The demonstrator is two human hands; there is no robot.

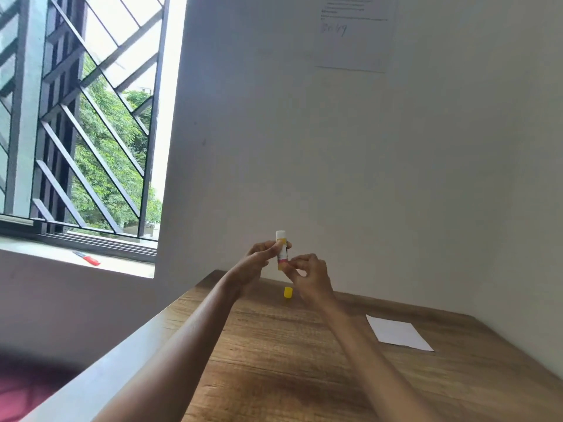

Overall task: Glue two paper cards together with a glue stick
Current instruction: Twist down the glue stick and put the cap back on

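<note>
Both forearms reach out over the wooden table [274,360]. Held upright above its far edge, the glue stick [281,251] has its white tip bared; the left hand [259,263] pinches the barrel's middle while the right hand [307,274] closes fingertips on its base. Below, the yellow cap [288,292] stands alone on the wood. White paper [398,332] lies flat well to the right near the wall, leaving broad bare tabletop between. A red object [88,258] rests on the windowsill.
</note>
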